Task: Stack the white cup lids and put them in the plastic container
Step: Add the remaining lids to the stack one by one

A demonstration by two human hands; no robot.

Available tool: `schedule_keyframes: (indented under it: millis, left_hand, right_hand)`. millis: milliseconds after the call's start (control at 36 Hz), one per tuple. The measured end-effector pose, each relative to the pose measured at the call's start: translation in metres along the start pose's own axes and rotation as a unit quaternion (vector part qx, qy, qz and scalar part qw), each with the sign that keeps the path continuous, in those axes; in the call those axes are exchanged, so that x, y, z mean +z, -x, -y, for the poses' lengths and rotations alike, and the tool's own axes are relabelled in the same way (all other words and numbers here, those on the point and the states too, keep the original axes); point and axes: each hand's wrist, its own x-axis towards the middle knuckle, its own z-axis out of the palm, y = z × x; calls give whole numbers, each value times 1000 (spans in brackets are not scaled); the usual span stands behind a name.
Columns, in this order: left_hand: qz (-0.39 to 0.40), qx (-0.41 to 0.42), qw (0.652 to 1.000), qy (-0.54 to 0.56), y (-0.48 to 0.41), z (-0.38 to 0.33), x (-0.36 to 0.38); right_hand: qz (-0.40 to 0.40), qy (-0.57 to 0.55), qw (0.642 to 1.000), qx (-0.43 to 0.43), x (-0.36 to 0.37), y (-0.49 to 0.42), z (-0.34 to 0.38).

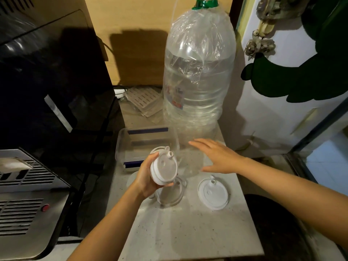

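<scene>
My left hand (146, 176) grips a small stack of white cup lids (164, 167), tilted on edge with the spouts up, held above the counter. A single white lid (213, 194) lies flat on the counter to the right. Another lid (170, 194) lies flat under the held stack, partly hidden by my left hand. A clear plastic container (122, 146) with blue clips stands just behind the stack, its opening up. My right hand (216, 156) hovers flat with fingers spread, empty, above the counter between the container and the single lid.
A big clear water bottle (199, 72) wrapped in plastic stands behind the container. A black appliance (52, 91) and a steel vented machine (24, 194) fill the left side. The speckled counter (188, 232) ends at its front and right edges. A white wall is at right.
</scene>
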Motion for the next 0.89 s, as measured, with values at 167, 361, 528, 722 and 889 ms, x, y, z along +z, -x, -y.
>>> schedule_keyframes:
  millis: [167,361,528,722,889]
  left_hand:
    - [-1,-6,1000,-19,0,12,7]
    - [-15,-47,998,-32,-6,27,9]
    - [-14,-48,998,-34,-7,34,17]
    - [-11,-53,998,-43,-6,36,20]
    - [-19,-52,997,-45,-3,32,21]
  right_hand:
    - [79,-50,990,104,36,25,-6]
    - [105,-90,977,162,75,47,-2]
    - [90,-112,973,180,83,52,5]
    - [72,-135,969,195,84,52,8]
    - [25,-171,963,206,75,53,3]
